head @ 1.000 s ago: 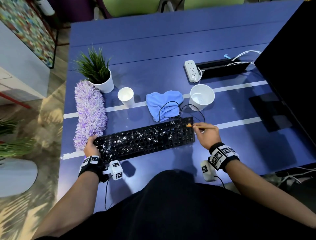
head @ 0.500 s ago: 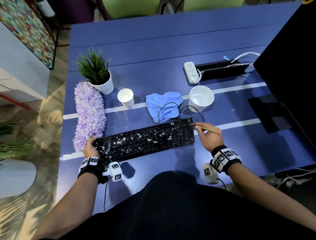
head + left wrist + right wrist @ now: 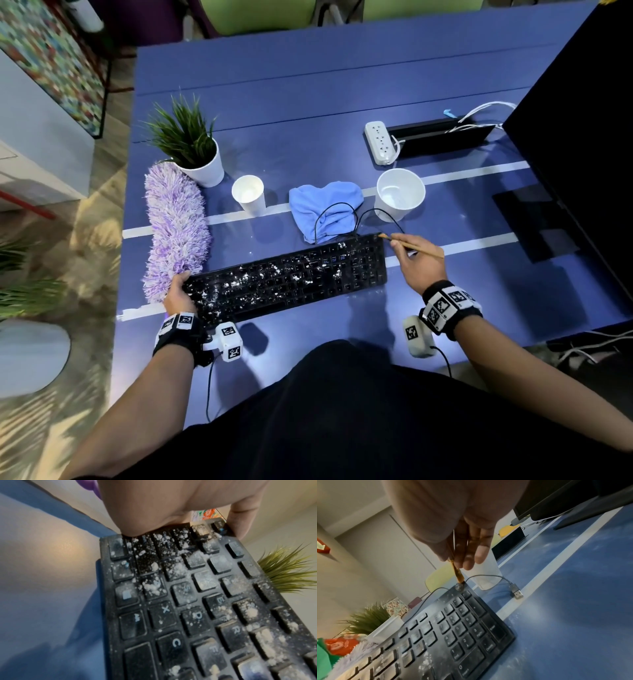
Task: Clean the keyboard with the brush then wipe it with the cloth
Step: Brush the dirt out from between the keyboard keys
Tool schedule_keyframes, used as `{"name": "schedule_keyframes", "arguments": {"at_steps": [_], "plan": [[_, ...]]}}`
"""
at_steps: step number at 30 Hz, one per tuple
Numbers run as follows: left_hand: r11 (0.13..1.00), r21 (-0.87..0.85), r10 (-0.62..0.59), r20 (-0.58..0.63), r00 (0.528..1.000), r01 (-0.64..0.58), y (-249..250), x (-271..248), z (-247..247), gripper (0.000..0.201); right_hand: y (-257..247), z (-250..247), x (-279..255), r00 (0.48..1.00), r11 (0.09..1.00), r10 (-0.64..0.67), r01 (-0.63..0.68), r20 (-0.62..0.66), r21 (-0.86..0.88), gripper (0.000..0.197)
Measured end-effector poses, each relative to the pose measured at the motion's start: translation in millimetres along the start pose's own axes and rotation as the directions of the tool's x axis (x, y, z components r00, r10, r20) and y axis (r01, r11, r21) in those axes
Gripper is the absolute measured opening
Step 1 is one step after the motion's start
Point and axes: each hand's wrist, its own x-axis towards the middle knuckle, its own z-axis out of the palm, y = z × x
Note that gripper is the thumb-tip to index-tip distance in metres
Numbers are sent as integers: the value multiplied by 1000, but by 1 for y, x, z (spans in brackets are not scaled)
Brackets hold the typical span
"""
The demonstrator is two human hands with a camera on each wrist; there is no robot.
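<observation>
Here our right hand (image 3: 418, 266) pinches the brush (image 3: 412, 245), tip on the keyboard (image 3: 287, 279) corner just ahead; our left hand (image 3: 178, 294) grips its other end.

We saw a black keyboard (image 3: 287, 279) speckled white, a light blue cloth (image 3: 325, 205), a purple-and-white duster (image 3: 174, 226), and 2 white cups (image 3: 249, 193) on the blue table (image 3: 308, 102).

bare table (image 3: 445, 294) right of keyboard (image 3: 287, 277), cups (image 3: 400, 193) behind
</observation>
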Motion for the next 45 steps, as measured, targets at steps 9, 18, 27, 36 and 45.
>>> {"name": "schedule_keyframes", "arguments": {"at_steps": [9, 18, 27, 36, 45], "plan": [[997, -78, 11, 21, 1000, -10, 8, -19, 5, 20, -8, 12, 6, 997, 999, -44, 44, 62, -10, 12], [998, -61, 13, 45, 999, -10, -10, 14, -6, 27, -17, 17, 0, 966, 999, -43, 50, 257, -21, 11], [998, -56, 14, 9, 1000, -14, 6, -21, 5, 24, -19, 28, -6, 932, 978, 12, 64, 361, -198, 15], [994, -109, -18, 6, 1000, 19, 4, -22, 6, 23, -35, 35, -4, 940, 953, 63, 42, 335, -299, 34], [995, -99, 10, -3, 1000, -10, 6, -23, 6, 21, -35, 35, -2, 929, 907, 115, 46, 351, -419, 41]]}}
